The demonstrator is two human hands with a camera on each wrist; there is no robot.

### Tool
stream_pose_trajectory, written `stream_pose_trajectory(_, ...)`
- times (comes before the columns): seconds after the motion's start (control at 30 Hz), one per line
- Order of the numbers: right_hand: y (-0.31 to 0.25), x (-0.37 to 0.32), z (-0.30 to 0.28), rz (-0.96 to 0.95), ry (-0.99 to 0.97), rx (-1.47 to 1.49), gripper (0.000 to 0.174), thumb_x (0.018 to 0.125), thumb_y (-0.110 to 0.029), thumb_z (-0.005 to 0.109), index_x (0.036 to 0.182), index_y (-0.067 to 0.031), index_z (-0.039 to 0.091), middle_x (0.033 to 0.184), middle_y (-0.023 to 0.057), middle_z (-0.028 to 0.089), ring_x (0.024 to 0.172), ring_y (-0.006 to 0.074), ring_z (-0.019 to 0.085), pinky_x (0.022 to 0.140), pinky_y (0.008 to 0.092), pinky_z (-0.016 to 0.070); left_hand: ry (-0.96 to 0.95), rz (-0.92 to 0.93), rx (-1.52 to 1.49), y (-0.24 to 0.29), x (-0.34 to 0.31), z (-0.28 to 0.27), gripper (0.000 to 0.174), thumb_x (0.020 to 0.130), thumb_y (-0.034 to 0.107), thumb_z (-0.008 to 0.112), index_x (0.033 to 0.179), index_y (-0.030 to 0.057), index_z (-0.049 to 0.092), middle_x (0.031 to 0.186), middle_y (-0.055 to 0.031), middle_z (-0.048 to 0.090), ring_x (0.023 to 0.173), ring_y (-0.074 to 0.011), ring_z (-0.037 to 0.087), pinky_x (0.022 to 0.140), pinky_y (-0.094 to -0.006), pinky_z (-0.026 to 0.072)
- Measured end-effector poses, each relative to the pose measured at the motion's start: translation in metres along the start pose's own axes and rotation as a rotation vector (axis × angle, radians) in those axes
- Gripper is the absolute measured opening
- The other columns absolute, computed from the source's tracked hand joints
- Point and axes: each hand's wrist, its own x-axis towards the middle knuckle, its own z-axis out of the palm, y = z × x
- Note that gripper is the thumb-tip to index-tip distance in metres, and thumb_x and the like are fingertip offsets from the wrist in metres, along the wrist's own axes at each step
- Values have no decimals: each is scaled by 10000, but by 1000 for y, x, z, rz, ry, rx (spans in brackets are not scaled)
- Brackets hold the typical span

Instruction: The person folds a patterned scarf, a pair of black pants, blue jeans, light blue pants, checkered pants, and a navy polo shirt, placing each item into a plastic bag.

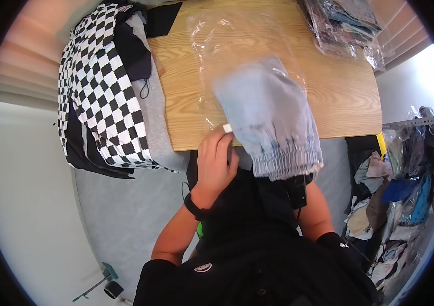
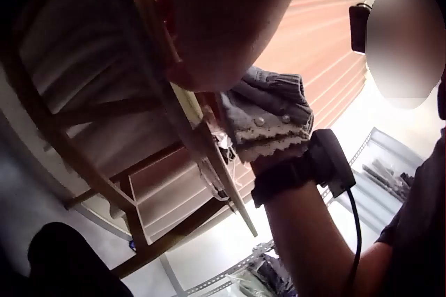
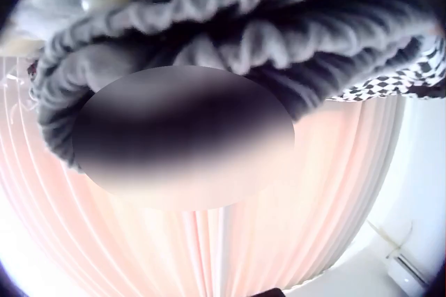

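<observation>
A folded light-blue denim garment (image 1: pixel 278 112) with a gathered elastic band hangs over the front table edge, its upper part blurred. In the left wrist view the denim garment (image 2: pixel 268 112) shows round pearl-like beads and a frayed trim. It covers my right hand, whose fingers are hidden; only the right forearm (image 1: pixel 316 206) emerges below. My left hand (image 1: pixel 214 162) is at the table's edge, fingers loosely bent, fingertips right by a small white tag (image 1: pixel 228 128) at the garment's left side. A clear plastic bag (image 1: pixel 207 46) lies flat on the table behind and beneath the garment.
The wooden table (image 1: pixel 342 104) carries a checkered cloth (image 1: pixel 102 76) over dark and grey garments on the left. Plastic-bagged folded clothes (image 1: pixel 349 23) lie at the back right. A rack with bagged clothes (image 1: pixel 405 178) stands on the right.
</observation>
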Motion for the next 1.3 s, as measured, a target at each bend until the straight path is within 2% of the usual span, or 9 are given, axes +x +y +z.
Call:
stream_pose_trajectory(0.23,2,11,-4,-4,-2,2,441,965,-316,391,1291,-30,470,1239,152,562,1110,294,565,989,454,442,-26,4,158,-4,1,9,394,653,23,675,1010,18,509,1016,-126,508,933,-331,487,823,-411,389)
stream_pose_trajectory(0.37,-4,13,-3,-20,4,-2,443,967,-321,390,1293,-31,468,1241,152,560,1109,294,566,988,455,443,58,10,31,-6,1,18,409,637,39,690,998,24,501,1006,-119,504,884,-325,495,784,-399,387)
stream_pose_trajectory(0.43,-8,16,-1,-33,5,-9,444,968,-323,389,1293,-31,468,1242,152,560,1108,294,566,988,455,444,75,-47,-215,-3,2,18,512,617,32,695,1091,15,501,974,-110,517,824,-308,506,738,-371,384)
stream_pose_trajectory(0.63,-15,-34,-7,-36,41,-32,448,971,-330,388,1296,-32,466,1244,152,558,1106,295,567,987,456,446,-96,136,-32,13,20,6,631,619,-21,639,1238,-11,517,817,-128,525,720,-291,488,676,-357,384)
stream_pose_trajectory(0.87,-19,-66,0,3,139,-13,451,974,-337,387,1299,-33,464,1247,153,556,1104,295,568,985,457,448,-50,100,-160,10,31,7,599,638,-26,615,1230,35,547,791,-113,499,718,-284,490,666,-368,392)
stream_pose_trajectory(0.93,-20,-74,3,9,183,-23,453,975,-340,386,1299,-33,463,1248,153,555,1103,295,569,985,457,448,-16,13,-397,4,32,11,565,643,6,631,1203,45,564,811,-115,527,727,-293,509,683,-366,409)
stream_pose_trajectory(1.03,-20,-85,0,12,260,-82,454,977,-343,386,1300,-34,462,1249,153,554,1102,296,569,984,457,449,-126,93,-344,4,32,8,540,647,50,655,1179,34,571,832,-117,549,729,-301,523,685,-364,417)
stream_pose_trajectory(1.23,-10,-82,7,-6,125,135,452,984,-350,385,1312,-46,451,1286,138,526,1146,292,537,994,459,447,-203,213,-291,21,37,-14,495,673,146,697,1139,16,594,813,-108,562,724,-281,516,693,-349,427)
stream_pose_trajectory(1.3,-8,-78,-5,19,25,196,480,986,-379,366,1331,-52,432,1313,136,503,1186,295,509,1009,465,435,-181,260,-259,19,38,-16,562,630,208,766,1139,33,603,859,-89,542,720,-264,482,669,-347,415)
